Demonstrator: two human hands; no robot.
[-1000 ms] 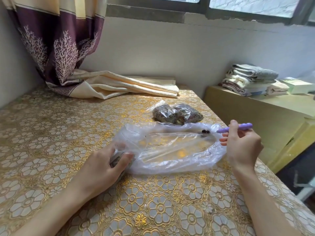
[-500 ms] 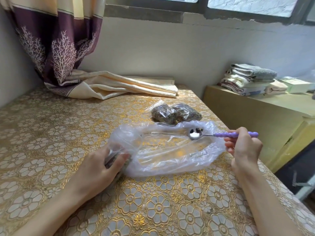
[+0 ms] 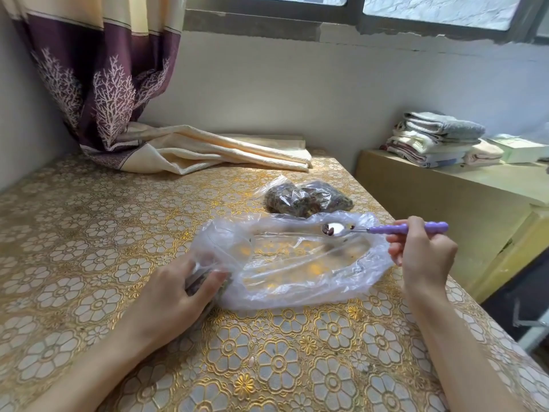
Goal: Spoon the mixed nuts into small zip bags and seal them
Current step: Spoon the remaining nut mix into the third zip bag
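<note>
Two hands at work, one job each. Right hand [image 3: 421,257] pinches the purple handle of the spoon [image 3: 386,228], thumb and curled fingers round it, bowl held level over the right end of the big clear bag [image 3: 297,263] so the few dark nuts [image 3: 328,231] in it don't roll off. Left hand [image 3: 181,288] presses down on the bag's left end, fingers curled over a small clump of something dark under the plastic; probably a small zip bag being filled, or the last nuts bunched in a corner, but the film blurs it and I cannot tell which. That hold likely pins the slack plastic so it doesn't drag with the spoon. Big bag lies flat on the patterned tablecloth [image 3: 89,233], mouth gaping, nearly empty: only crumbs and specks across its middle. Two filled small bags [image 3: 309,199] sit just behind it, touching each other, parked out of the scooping path. Judging from that, most of the job is done and this is a last scrape. Next move calls for carrying the spoon left to whatever the left hand holds without tipping it. Curtain [image 3: 98,84] hem and a folded cloth [image 3: 222,150] lie at the far edge, folded towels [image 3: 436,138] on the side cabinet, all well apart from the work.
</note>
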